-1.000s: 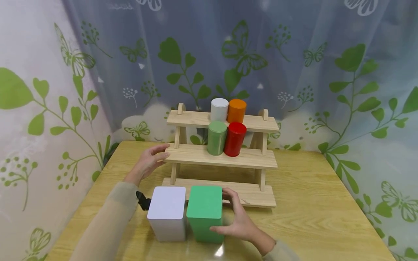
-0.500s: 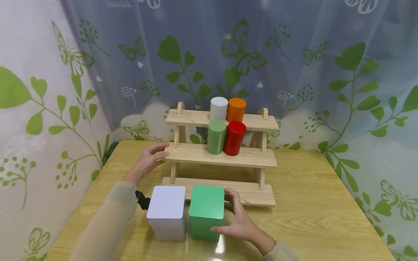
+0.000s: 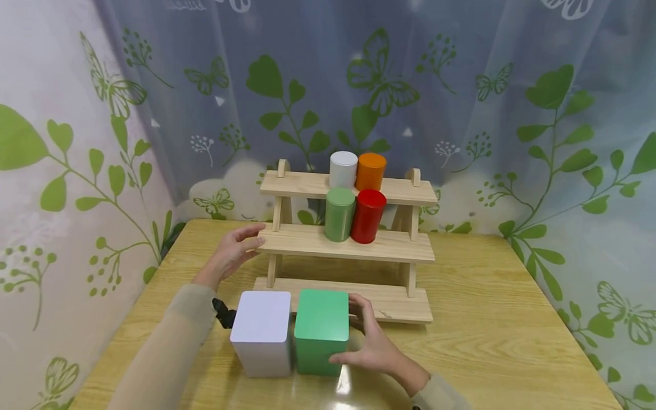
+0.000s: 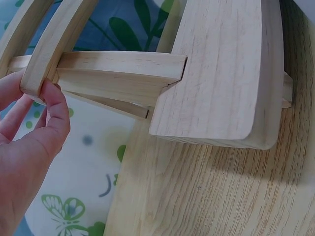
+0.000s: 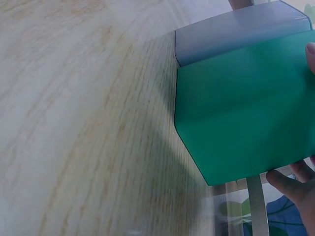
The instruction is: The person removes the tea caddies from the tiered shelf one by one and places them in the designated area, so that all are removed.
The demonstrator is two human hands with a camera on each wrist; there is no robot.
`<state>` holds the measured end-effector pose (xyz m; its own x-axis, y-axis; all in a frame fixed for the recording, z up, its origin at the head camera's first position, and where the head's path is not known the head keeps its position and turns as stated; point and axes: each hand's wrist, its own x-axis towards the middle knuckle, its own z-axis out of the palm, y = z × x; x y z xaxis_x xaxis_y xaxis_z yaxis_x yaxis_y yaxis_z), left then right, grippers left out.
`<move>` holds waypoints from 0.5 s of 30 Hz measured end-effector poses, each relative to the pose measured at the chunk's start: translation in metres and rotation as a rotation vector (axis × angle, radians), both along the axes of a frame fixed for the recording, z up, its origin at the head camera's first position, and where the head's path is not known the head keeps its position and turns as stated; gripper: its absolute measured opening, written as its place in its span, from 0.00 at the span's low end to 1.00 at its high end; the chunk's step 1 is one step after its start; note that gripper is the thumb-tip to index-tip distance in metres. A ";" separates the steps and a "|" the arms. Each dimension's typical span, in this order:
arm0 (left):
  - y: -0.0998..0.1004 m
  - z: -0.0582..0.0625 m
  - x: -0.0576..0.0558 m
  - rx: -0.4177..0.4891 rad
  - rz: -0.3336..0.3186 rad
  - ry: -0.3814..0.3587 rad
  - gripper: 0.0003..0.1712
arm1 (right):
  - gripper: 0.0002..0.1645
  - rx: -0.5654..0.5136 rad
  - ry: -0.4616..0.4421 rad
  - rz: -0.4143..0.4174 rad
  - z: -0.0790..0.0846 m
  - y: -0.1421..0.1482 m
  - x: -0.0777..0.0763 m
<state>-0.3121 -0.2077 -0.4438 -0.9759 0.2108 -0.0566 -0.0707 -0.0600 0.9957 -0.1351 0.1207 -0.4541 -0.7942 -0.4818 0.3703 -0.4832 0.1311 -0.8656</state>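
A three-tier wooden display stand point(image 3: 343, 300) sits on the table. My left hand point(image 3: 232, 255) pinches the left end of its middle shelf; in the left wrist view the thumb and fingers point(image 4: 55, 110) close round that board end. Before the stand, a green square box point(image 3: 322, 316) stands upright beside a white square box point(image 3: 261, 319), with a narrow gap between them. My right hand point(image 3: 376, 344) grips the green box from its right side, thumb on the near face and fingers behind. In the right wrist view the green box point(image 5: 241, 108) appears on the tabletop.
On the middle shelf stand a light green canister point(image 3: 339, 215) and a red canister point(image 3: 368, 216). A white canister point(image 3: 343, 169) and an orange canister point(image 3: 370, 172) occupy the top shelf. Patterned curtain point(image 3: 307, 85) hangs behind the wooden table point(image 3: 492, 319).
The green box shifted slightly right, away from the white box, then slightly back left with my right hand. The left hand stays on the shelf end.
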 end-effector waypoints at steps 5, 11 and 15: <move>-0.001 0.000 0.002 -0.020 -0.001 -0.006 0.32 | 0.63 0.042 0.022 -0.003 0.002 0.001 0.000; -0.001 0.001 0.003 -0.017 -0.004 0.003 0.32 | 0.71 0.044 0.094 0.050 -0.002 0.006 -0.005; 0.001 0.002 0.003 -0.007 -0.007 0.002 0.32 | 0.72 0.005 0.107 0.072 -0.010 0.012 -0.011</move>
